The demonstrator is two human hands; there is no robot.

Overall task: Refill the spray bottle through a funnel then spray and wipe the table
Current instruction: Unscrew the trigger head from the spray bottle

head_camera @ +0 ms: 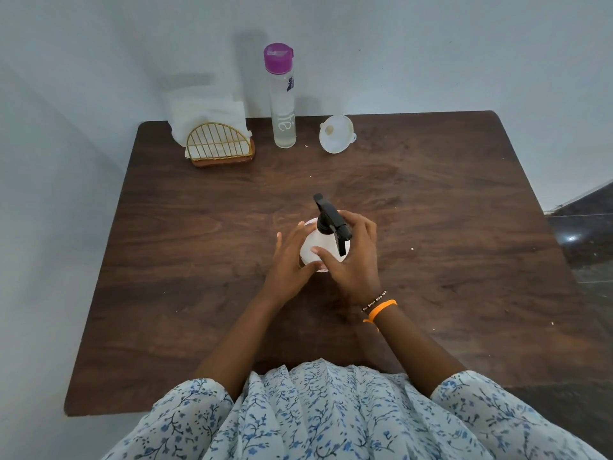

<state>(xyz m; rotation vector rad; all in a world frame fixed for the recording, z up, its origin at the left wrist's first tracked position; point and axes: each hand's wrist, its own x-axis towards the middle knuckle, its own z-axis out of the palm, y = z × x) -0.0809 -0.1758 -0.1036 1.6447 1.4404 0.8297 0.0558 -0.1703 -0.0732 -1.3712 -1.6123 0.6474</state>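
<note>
Right now both hands are on the sprayer (pixel 323 242), a white bottle with a black trigger head, standing upright mid-table (pixel 431 260) just ahead of the person. Left hand (pixel 290 260) cups the bottle's left side, fingers mostly straight and laid along the wall, tips showing at the bottle's far-left edge; grip looks loose, more steadying than clenching. Right hand (pixel 353 257) wraps round from the right, fingers curled behind the black head and the thumb crossing the front of the white body, so it grips the sprayer near the neck. Trigger head is on the bottle, nozzle pointing away toward the wall. Right wrist has an orange band (pixel 381 308) and a dark beaded band just above it. Funnel (pixel 336 133), white, lies tilted on its side at the far edge of the table, mouth facing the camera, well apart from the sprayer. Tall clear bottle (pixel 283 97) with a purple cap stands upright just left of the funnel, cap closed, liquid level cannot tell. Napkin holder (pixel 219 144), gold wire on a wood base, sits at the far-left corner with white napkins (pixel 205 111) standing in it. Small white crumbs dot the tabletop. Floral sleeves and top fill the bottom of the view.
</note>
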